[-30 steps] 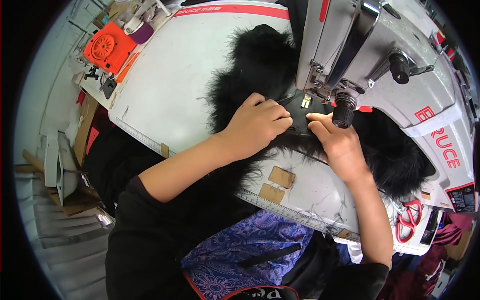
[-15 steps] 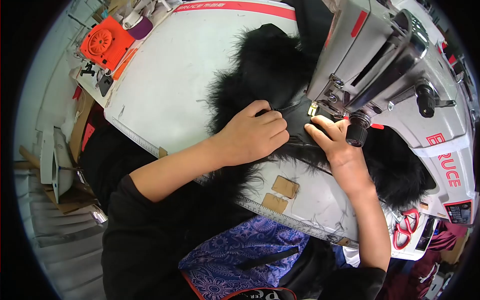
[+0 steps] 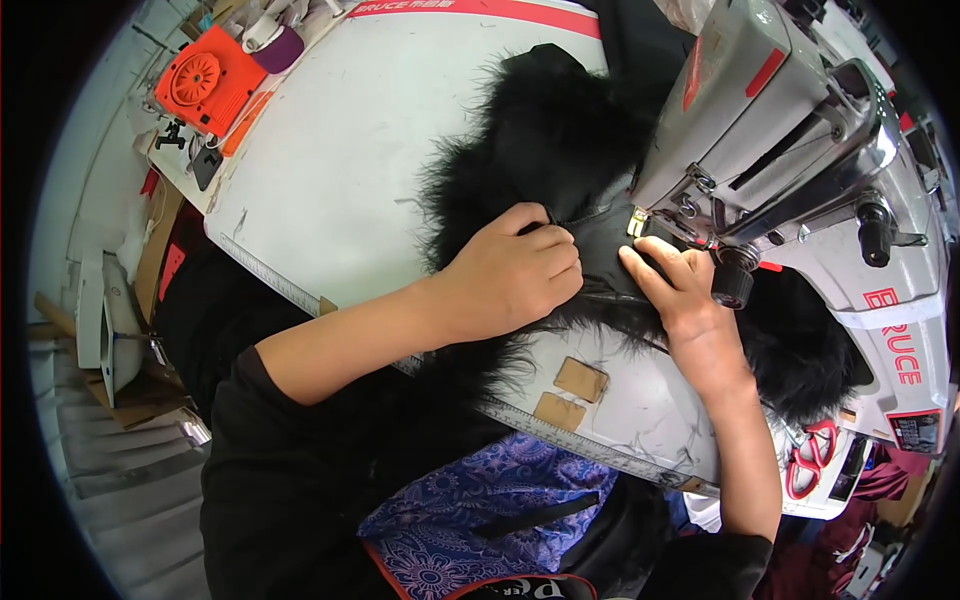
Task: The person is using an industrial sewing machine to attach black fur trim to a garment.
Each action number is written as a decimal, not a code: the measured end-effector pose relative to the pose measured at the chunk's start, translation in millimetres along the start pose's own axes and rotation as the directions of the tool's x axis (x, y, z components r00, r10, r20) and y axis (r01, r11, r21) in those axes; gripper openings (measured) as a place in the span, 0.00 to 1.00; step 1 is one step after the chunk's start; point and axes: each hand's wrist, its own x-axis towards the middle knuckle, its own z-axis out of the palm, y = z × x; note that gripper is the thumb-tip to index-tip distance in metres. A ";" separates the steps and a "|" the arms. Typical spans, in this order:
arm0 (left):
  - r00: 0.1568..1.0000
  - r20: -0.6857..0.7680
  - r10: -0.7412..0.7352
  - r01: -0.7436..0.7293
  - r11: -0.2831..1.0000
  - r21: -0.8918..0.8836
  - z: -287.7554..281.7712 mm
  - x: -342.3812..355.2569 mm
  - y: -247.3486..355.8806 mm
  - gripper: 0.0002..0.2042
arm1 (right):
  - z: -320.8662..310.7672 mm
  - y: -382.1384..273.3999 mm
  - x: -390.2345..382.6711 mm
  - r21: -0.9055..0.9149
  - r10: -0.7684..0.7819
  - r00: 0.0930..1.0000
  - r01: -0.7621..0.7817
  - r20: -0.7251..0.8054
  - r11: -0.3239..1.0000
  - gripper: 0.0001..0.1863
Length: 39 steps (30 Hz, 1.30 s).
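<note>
Workshop, with industrial sewing machine

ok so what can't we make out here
All in the head view:
Left hand: whatever lies under its curled fingers, hidden by them.
Needle: too small to tell beside the presser foot.
Black fur: partly covered by both hands.
Sewing machine: top cut off by the upper edge.

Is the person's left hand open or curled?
Curled: the left hand's fingers bend inward at the knuckles over the black cloth; what the fingertips grip is hidden.

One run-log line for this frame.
left hand: curled on black fabric | right hand: on it, beside presser foot | red-handled scissors: at right
</note>
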 end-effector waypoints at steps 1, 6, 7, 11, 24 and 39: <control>1.000 -0.022 0.020 -0.020 0.999 -0.026 2.4 -0.7 -1.3 0.07 | -0.5 -0.6 0.2 -0.002 0.001 1.000 -0.001 0.001 1.000 0.31; 0.998 -0.063 0.016 -0.026 0.988 -0.153 11.3 -2.0 -6.4 0.08 | 0.3 -1.4 -0.6 -0.044 0.003 1.000 -0.004 -0.026 0.999 0.31; 0.996 -0.089 0.015 -0.032 0.982 -0.184 14.5 -0.9 -9.0 0.08 | 1.5 0.3 -1.6 -0.046 0.008 1.000 -0.009 -0.027 0.999 0.31; 0.994 -0.101 0.052 -0.077 0.961 -0.267 25.3 12.0 -22.9 0.10 | 2.3 6.3 -7.1 -0.125 0.017 0.998 -0.025 -0.065 0.992 0.31; 0.978 -0.166 0.123 -0.181 0.899 -0.399 45.2 43.0 -49.8 0.07 | 0.3 9.9 -3.1 -0.070 0.188 0.979 -0.193 -0.074 0.979 0.12; 0.981 -0.167 0.102 -0.161 0.906 -0.393 49.0 40.4 -46.1 0.08 | -6.5 -2.8 -8.2 -0.124 0.304 0.945 -0.289 0.121 0.949 0.37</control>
